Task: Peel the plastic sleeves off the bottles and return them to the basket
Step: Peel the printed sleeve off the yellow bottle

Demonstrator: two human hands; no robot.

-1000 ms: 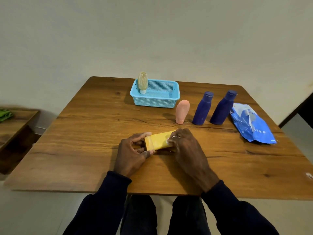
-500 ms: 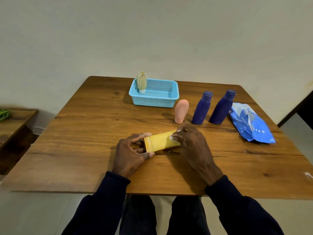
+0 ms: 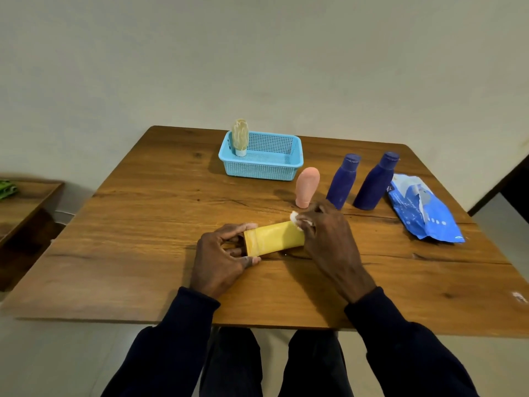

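Observation:
A yellow bottle (image 3: 274, 237) lies on its side in the middle of the wooden table (image 3: 143, 239). My left hand (image 3: 221, 259) grips its left end with thumb and fingers curled round it. My right hand (image 3: 329, 239) pinches a small whitish scrap of sleeve (image 3: 294, 217) at the bottle's right end. Behind stand a pink bottle (image 3: 307, 187) and two dark blue bottles (image 3: 343, 181) (image 3: 375, 181). The light blue basket (image 3: 286, 170) at the back holds one cream bottle (image 3: 240, 137) upright in its left corner.
A crumpled blue plastic sleeve (image 3: 420, 210) lies at the right of the table, beside the blue bottles. A lower wooden side table (image 3: 25, 202) with something green on it stands at the left. A small white scrap (image 3: 518, 296) sits near the right front edge.
My right hand has slid right and away from me along the yellow bottle, uncovering more of it, and now pinches a whitish scrap at its end. My left hand has kept its grip.

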